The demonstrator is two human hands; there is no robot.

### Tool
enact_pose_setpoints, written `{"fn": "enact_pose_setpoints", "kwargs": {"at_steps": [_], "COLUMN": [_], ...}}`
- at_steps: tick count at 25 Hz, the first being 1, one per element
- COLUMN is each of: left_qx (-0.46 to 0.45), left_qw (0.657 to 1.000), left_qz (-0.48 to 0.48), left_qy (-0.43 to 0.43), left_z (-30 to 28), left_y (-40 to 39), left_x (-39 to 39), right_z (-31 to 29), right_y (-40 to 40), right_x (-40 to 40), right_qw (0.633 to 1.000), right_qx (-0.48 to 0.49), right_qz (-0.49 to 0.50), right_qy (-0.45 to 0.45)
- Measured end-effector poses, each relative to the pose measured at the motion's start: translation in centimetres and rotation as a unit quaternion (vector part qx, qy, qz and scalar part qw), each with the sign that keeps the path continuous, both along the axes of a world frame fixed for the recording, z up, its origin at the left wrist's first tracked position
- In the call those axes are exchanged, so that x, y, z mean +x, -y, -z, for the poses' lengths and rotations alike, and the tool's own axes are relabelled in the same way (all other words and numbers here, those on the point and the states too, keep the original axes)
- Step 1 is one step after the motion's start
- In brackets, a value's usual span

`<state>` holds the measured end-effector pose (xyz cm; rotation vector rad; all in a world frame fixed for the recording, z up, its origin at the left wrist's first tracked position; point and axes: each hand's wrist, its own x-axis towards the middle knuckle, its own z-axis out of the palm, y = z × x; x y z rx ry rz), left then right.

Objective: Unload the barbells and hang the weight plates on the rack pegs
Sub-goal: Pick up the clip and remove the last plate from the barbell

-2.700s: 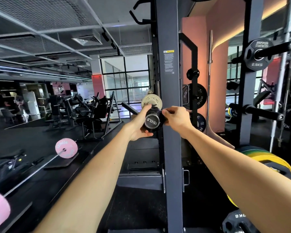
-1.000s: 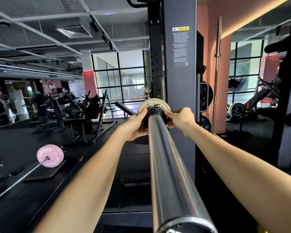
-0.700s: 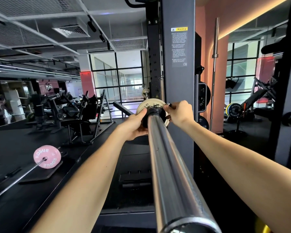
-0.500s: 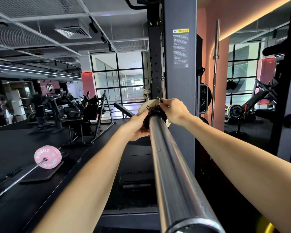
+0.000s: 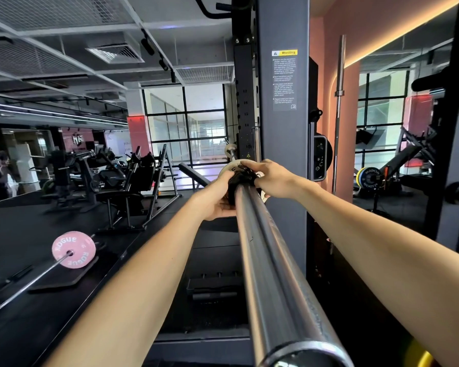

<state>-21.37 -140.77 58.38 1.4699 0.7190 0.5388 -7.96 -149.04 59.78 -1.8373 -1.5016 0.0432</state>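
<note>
Both hands, left hand and right hand, grip black collar on barbell sleeve; black gym floor below.

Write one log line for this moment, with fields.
phase: collar removal | left hand: grips black collar | right hand: grips collar | white plate: on barbell sleeve

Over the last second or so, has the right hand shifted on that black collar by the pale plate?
Yes. The right hand climbed from the side of the black collar to its top, judged against the shiny steel barbell sleeve.
</note>
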Motion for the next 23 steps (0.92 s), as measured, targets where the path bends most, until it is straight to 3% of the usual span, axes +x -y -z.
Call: {"fn": "enact_pose_setpoints", "kwargs": {"at_steps": [8,17,23], "left_qx": [0.041,0.036,0.057], "left_qw": [0.998,0.996,0.996], "left_qz": [-0.032,-0.080,-0.069], "left_qy": [-0.040,0.003,0.011], "left_z": [-1.5,-1.0,-0.2], "left_y": [1.1,0.0,-0.4], "left_x": [0.9,1.6,1.0], "right_z": [2.6,4.0,3.7], "right_y": [0.7,0.0,0.2], "right_x": [1.5,1.1,0.7], "right_qw": [0.960,0.945,0.952], "right_qx": [0.067,0.094,0.085], "right_qz": [0.061,0.053,0.070], "right_qy": [-0.265,-0.310,-0.286]}}
